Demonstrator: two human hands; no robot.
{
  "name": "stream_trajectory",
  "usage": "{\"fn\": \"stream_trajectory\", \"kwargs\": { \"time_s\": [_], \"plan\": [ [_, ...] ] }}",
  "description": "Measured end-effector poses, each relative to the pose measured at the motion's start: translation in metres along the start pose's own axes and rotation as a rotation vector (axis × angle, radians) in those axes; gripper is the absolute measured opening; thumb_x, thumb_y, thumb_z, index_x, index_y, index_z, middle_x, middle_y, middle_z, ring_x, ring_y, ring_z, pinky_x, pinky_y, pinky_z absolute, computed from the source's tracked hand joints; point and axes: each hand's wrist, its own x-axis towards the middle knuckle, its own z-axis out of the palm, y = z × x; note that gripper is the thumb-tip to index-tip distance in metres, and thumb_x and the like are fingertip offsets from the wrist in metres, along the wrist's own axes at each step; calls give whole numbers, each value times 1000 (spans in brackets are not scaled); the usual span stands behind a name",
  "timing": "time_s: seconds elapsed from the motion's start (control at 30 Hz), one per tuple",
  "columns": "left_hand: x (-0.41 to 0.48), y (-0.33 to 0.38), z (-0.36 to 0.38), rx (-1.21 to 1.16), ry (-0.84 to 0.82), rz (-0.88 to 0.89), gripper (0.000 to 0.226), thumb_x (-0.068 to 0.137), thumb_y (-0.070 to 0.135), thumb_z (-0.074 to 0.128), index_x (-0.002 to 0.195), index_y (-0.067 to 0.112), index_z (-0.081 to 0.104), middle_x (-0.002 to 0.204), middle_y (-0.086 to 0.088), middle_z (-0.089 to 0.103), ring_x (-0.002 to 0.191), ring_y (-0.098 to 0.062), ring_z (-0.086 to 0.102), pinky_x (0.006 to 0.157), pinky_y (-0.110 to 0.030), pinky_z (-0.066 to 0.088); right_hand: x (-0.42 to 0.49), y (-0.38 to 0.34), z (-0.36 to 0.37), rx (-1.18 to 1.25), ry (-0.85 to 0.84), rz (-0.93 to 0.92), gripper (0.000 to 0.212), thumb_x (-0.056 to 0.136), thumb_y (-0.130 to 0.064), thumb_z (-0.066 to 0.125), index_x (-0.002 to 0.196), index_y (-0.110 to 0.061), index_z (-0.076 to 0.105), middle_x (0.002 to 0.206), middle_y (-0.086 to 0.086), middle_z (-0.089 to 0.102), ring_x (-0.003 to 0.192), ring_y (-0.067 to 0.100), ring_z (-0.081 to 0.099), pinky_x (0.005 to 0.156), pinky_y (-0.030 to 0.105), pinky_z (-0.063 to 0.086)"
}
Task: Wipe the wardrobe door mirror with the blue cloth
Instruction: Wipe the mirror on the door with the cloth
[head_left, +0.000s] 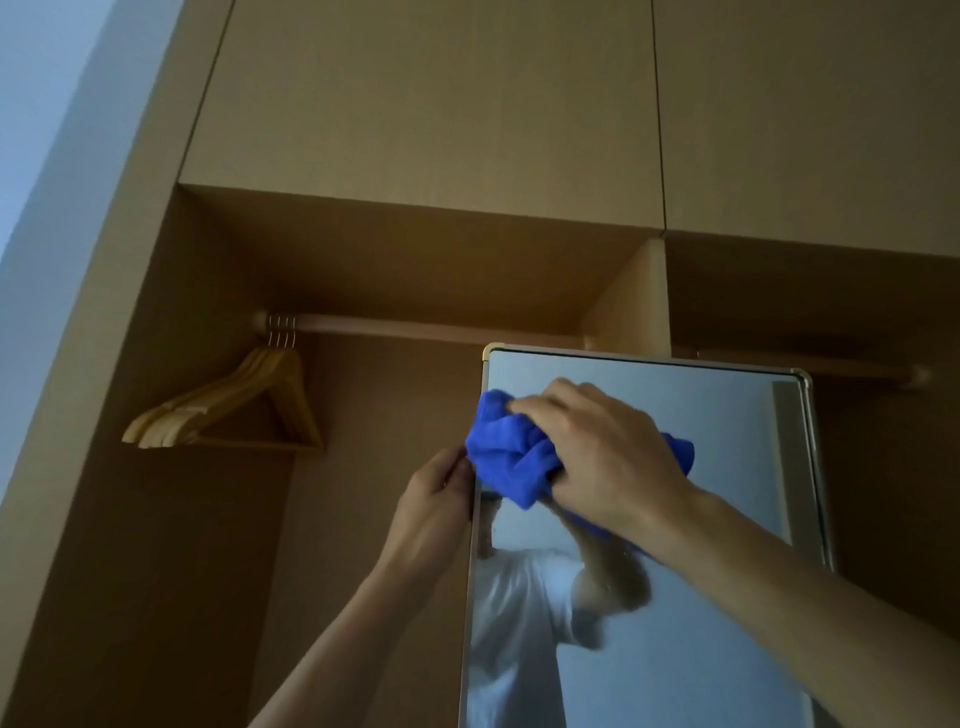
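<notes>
Right hand (597, 452) grasps the bunched cloth (506, 452) and presses it on the mirror (727, 467) near its 11 o'clock corner; bunching likely gives a firm pad. Left hand (436, 499), at the cloth's 8 o'clock, grips the mirror's left edge, probably to steady it against wiping pressure.

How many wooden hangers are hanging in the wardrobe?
4, judging by the hooks: the wooden hangers hang bunched together at the left end of the rail, overlapping, so another may be hidden.
</notes>
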Motion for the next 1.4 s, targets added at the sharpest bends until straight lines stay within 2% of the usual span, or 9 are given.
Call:
{"fn": "stream_trajectory", "kwargs": {
  "time_s": [0.23, 0.4, 0.53, 0.63, 0.77, 0.9, 1.17, 1.33, 1.4],
  "plan": [
    [-12, -5, 6, -11, 28, 10, 33, 109, 21, 41, 123, 35, 68, 97, 10, 75, 94, -12, 69, 83, -33, 53, -8, 2, 1, 15, -7, -4, 43, 85, -26, 63, 128, -25, 59, 103, -3, 60, 89, 18, 61, 69, 33, 55],
    [-16, 0, 14, 85, 75, 72, 32, 109, 28, 40, 130, 29, 64, 114, -20, 69, 111, -39, 63, 91, -47, 53, 35, 31, -22, -26, 94, 85, 45, 87, -21, 63, 131, -26, 54, 110, 0, 57, 94, 19, 57, 67, 34, 48],
    [-18, -3, 19, 14, 109, 54, 29, 108, 28, 42, 123, 38, 65, 110, -23, 65, 112, -51, 59, 93, -63, 51, 42, 43, -28, -54, 125, 115, 41, 87, -19, 62, 127, -27, 56, 106, -2, 55, 92, 20, 56, 62, 31, 38],
    [-20, -2, 25, 9, 176, 32, 31, 103, 34, 43, 117, 53, 63, 91, -9, 70, 102, -44, 67, 93, -62, 53, 27, 36, -22, -42, 106, 51, 40, 85, -14, 60, 123, -25, 59, 104, -3, 58, 96, 21, 58, 67, 36, 49],
    [-23, 2, 31, 101, 232, 48, 35, 105, 30, 41, 126, 50, 61, 107, -3, 75, 104, -30, 71, 94, -57, 56, 1, 30, -12, 6, 51, 11, 31, 84, -19, 58, 114, -26, 60, 99, -4, 58, 93, 20, 57, 67, 38, 51],
    [-26, 4, 34, 212, 265, 63, 35, 108, 22, 39, 122, 44, 61, 91, 23, 71, 84, 6, 65, 73, -19, 54, -28, 25, 1, 11, -2, -49, 35, 85, -23, 61, 120, -24, 62, 98, -2, 62, 87, 20, 60, 63, 30, 42],
    [-33, 13, 34, 270, 271, 57, 39, 108, 18, 40, 116, 53, 56, 83, 9, 70, 73, -8, 66, 54, -14, 48, -13, 51, -17, 20, 76, 54, 44, 87, -22, 63, 130, -25, 55, 107, 0, 58, 94, 20, 59, 72, 40, 56],
    [-32, 12, 35, 291, 301, 37, 37, 109, 21, 39, 127, 49, 54, 80, -2, 74, 71, -11, 69, 65, -29, 58, 14, 82, -36, -35, 130, 111, 43, 89, -18, 62, 131, -25, 54, 107, 2, 57, 99, 22, 57, 70, 39, 52],
    [-32, 10, 35, 293, 305, 57, 38, 109, 19, 40, 127, 49, 55, 75, 2, 73, 68, -4, 68, 61, -20, 54, 11, 85, -36, -25, 144, 110, 41, 88, -17, 60, 129, -24, 56, 105, 1, 57, 97, 23, 57, 65, 37, 48]
  ]
}}
